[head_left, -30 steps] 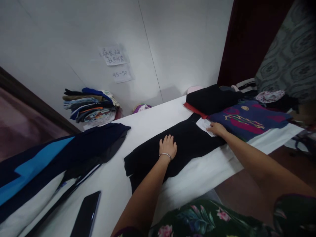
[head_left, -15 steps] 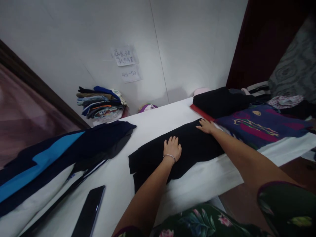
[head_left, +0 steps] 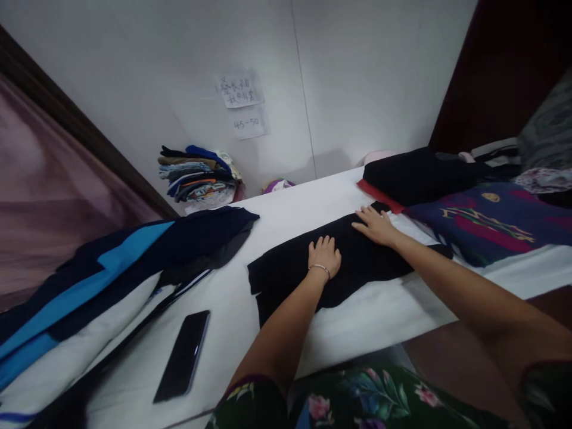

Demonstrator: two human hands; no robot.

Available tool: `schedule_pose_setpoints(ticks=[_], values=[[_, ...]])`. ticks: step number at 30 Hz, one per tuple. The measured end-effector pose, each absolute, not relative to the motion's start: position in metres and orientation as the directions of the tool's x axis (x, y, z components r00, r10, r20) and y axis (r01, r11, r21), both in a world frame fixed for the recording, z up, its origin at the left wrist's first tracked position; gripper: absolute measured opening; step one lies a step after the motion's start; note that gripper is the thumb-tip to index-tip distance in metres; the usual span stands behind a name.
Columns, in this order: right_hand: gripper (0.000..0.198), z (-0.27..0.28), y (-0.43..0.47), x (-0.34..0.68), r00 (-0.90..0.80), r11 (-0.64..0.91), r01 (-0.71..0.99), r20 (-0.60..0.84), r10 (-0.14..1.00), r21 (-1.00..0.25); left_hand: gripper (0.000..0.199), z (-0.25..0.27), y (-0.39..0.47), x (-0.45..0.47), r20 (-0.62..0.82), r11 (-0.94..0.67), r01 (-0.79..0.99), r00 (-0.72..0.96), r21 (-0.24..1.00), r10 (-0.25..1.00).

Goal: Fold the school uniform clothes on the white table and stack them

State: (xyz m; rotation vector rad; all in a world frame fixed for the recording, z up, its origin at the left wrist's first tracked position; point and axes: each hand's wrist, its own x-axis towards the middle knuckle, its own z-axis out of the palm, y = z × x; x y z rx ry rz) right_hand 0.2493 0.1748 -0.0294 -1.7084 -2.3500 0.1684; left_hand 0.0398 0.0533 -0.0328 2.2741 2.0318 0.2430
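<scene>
A black garment (head_left: 290, 262) lies folded lengthwise across the white-covered table (head_left: 227, 310). My left hand (head_left: 325, 256), with a bracelet at its wrist, rests flat on the garment's middle, fingers spread. Farther right, my right hand (head_left: 374, 225) lies on the garment's upper edge near its right end, fingers apart. Neither hand grips the cloth. Part of the garment is hidden beneath my forearms.
Left lie several dark blue and white garments (head_left: 210, 232), with a phone (head_left: 183, 357) in front. A stack of folded clothes (head_left: 199, 176) stands by the wall. At right are a black folded garment (head_left: 415, 179), a red piece (head_left: 379, 195) and a patterned purple top (head_left: 487, 220).
The view has shifted, so the scene sits farther right. My right hand has moved left along the garment, uncovering its right end. My left hand stays on the same spot.
</scene>
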Motion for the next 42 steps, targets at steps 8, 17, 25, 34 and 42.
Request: schedule_pose_setpoints(ticks=[8,17,25,34,42], values=[[0.063,-0.058,0.114,0.226,-0.442,0.425,0.856,0.013,0.897,-0.295,0.051,-0.030,0.050,0.042,0.087,-0.126,0.972,0.111,0.199,0.990],[0.060,-0.070,0.128,0.235,-0.440,0.435,0.847,0.059,0.896,-0.304,0.056,-0.024,-0.025,0.021,0.073,-0.197,0.946,0.184,0.259,0.980],[0.059,-0.060,0.132,0.236,-0.435,0.418,0.848,0.022,0.900,-0.326,0.044,-0.015,-0.091,-0.035,0.085,-0.015,0.974,-0.004,0.227,0.996],[0.055,-0.049,0.078,0.215,-0.546,0.585,0.765,0.211,0.811,-0.270,0.039,-0.028,-0.096,-0.059,0.147,0.120,0.964,-0.158,0.237,0.977],[0.045,-0.043,0.043,0.230,-0.411,0.570,0.719,0.418,0.810,-0.398,0.035,-0.017,-0.106,-0.037,0.232,0.009,0.964,-0.072,0.265,0.970]])
